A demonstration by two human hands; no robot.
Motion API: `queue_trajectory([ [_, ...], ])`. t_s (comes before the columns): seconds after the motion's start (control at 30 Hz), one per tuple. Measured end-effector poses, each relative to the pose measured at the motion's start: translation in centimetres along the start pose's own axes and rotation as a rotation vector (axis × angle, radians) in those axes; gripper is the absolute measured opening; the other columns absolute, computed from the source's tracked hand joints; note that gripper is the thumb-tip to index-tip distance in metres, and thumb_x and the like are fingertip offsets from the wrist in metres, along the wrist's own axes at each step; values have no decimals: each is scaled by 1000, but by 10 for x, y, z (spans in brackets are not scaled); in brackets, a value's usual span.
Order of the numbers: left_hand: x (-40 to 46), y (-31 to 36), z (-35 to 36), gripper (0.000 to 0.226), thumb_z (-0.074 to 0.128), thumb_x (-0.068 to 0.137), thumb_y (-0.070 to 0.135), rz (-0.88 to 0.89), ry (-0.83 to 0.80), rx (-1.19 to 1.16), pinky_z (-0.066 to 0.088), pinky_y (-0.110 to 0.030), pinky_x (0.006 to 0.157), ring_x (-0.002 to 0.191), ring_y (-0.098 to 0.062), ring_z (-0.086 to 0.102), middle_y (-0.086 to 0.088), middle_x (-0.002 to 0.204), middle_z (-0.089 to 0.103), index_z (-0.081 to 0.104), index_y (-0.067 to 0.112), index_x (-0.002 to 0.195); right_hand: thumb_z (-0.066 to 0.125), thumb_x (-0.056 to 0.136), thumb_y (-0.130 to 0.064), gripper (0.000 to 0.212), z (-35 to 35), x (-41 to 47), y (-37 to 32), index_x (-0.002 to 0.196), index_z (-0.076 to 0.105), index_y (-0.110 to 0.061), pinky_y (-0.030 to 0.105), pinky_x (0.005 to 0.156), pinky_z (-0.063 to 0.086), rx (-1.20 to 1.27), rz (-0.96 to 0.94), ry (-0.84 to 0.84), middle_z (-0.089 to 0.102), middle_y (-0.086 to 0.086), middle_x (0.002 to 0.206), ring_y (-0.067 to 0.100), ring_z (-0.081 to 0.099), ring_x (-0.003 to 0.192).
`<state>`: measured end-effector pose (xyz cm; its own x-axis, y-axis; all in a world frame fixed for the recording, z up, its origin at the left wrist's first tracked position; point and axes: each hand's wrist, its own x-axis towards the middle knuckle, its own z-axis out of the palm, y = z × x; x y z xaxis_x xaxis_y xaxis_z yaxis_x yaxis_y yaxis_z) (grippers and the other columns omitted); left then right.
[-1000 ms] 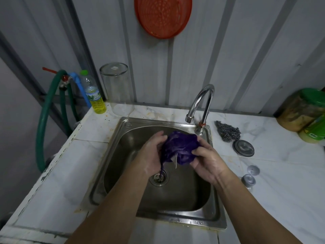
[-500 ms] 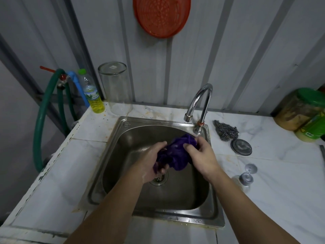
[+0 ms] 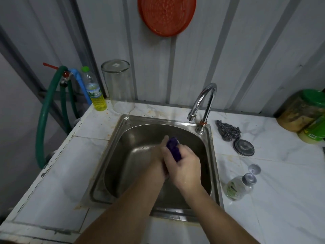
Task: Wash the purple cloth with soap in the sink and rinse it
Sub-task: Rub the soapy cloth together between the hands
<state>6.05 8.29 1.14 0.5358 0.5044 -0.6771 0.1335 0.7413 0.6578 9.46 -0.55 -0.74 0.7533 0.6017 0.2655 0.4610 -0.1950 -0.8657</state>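
The purple cloth (image 3: 173, 149) is bunched small and pressed between my two hands over the middle of the steel sink (image 3: 123, 136). My right hand (image 3: 184, 166) lies on top and wraps most of the cloth. My left hand (image 3: 159, 156) sits under and behind it, fingers pointing up toward the back wall. Only a dark purple strip shows between the palms. The curved chrome tap (image 3: 204, 101) stands at the sink's back right corner; no water stream is visible. A clear soap pump bottle (image 3: 240, 186) rests on the counter right of the sink.
A steel scourer (image 3: 228, 132) and a round metal lid (image 3: 243, 147) lie right of the tap. A yellow liquid bottle (image 3: 95, 93) and an upturned clear jar (image 3: 118, 87) stand at the back left. Green-lidded jars (image 3: 304, 110) sit at the far right; a green hose (image 3: 44, 117) hangs left.
My hands have closed together, squeezing the cloth from a loose open bundle into a tight wad. My right hand moved over the left, and both shifted slightly toward me.
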Motion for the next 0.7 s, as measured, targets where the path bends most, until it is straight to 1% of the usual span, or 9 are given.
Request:
queue_trajectory([
  [0.07,2,-5,5,34,58,94,41,73,-12,38,50,-31,66,61,-22,65,-6,62,64,64,14,74,59,90,-61,43,-4,24,6,71,66,-23,33,66,55,27,209,50,69,-3,66,13,68,66],
  [0.17,-1,-9,12,21,62,73,37,142,0,181,57,-41,72,75,-28,70,-7,71,74,76,23,68,51,101,-49,42,-16,44,20,82,69,-16,37,78,56,-10,521,-30,74,10,81,30,72,83],
  [0.23,-3,-7,14,28,62,69,41,112,58,147,62,-46,82,83,-31,74,-11,82,78,79,20,76,47,104,-47,42,-15,37,23,82,66,-17,36,73,52,-145,423,-22,71,9,84,29,68,80],
  [0.3,3,0,13,35,66,76,43,117,131,118,61,-44,86,84,-30,74,-13,87,78,78,12,80,48,103,-44,37,-9,19,15,74,61,-25,32,67,46,-157,192,42,65,0,81,21,63,73],
  [0.43,11,7,-1,40,63,96,39,60,55,70,52,-29,65,57,-18,65,-5,61,66,64,11,69,51,97,-52,40,6,-5,-5,69,55,-25,34,58,48,-88,-162,32,56,-7,72,18,59,65],
  [0.5,14,3,2,27,61,95,30,72,-2,119,51,-31,69,65,-21,64,-8,70,65,64,11,76,53,96,-52,42,2,12,-1,64,53,-25,39,62,53,-84,-24,49,61,-2,68,21,62,64],
  [0.6,4,-4,13,17,62,83,25,66,12,166,56,-39,77,78,-30,67,-13,80,69,71,10,79,52,100,-48,40,-16,47,9,76,67,-21,43,81,58,-6,441,-2,73,6,77,26,71,78],
  [0.63,2,-5,17,17,62,82,25,73,42,184,57,-40,76,77,-30,67,-11,78,69,70,12,77,50,102,-48,41,-19,49,13,81,68,-17,43,82,58,-43,500,-13,74,8,80,27,72,81],
  [0.7,4,2,17,19,61,84,27,97,123,202,57,-41,74,75,-28,65,-10,76,68,69,12,76,47,102,-50,44,-17,43,13,79,67,-18,38,74,56,-93,408,-4,72,5,76,22,70,74],
])
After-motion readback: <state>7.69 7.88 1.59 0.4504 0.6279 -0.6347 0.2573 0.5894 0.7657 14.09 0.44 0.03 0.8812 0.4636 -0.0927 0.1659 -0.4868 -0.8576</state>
